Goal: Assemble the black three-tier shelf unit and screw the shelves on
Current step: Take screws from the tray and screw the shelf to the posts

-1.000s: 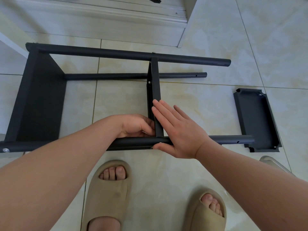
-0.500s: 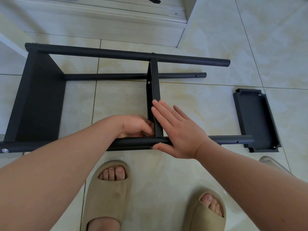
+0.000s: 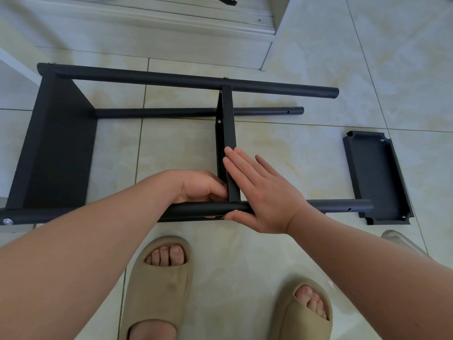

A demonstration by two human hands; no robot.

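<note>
The black shelf unit [image 3: 147,78] lies on its side on the glossy cream-tiled floor [image 3: 306,153], its matte round metal poles running left to right. The middle shelf [image 3: 229,143], a thin flat panel seen edge-on, stands upright between the far pole [image 3: 269,87] and the near pole [image 3: 338,206].

Well left of the middle shelf, the end shelf [image 3: 56,148] shows as a broad, dull black rectangle that closes off that end of the frame. A silver screw head [image 3: 7,220] sits at the near pole's far-left tip. Well right of the middle shelf, past the poles' open ends, a loose shelf [image 3: 375,177] lies flat on the tiles. It is a shallow tray with a raised lip and notched corners.

The right hand [image 3: 264,192] presses on the middle shelf's right face. Its fingers [image 3: 241,165] are straight and laid together, and its thumb is tucked under the near pole.

The left hand [image 3: 201,186] is on the middle shelf's left side, at the corner where the shelf meets the near pole. Its fingers [image 3: 218,190] are curled, with their tips against the panel. I cannot tell whether they pinch anything.

Nearer the person than the middle shelf, two feet in smooth beige foam sandals [image 3: 159,285] stand on the tiles.
</note>
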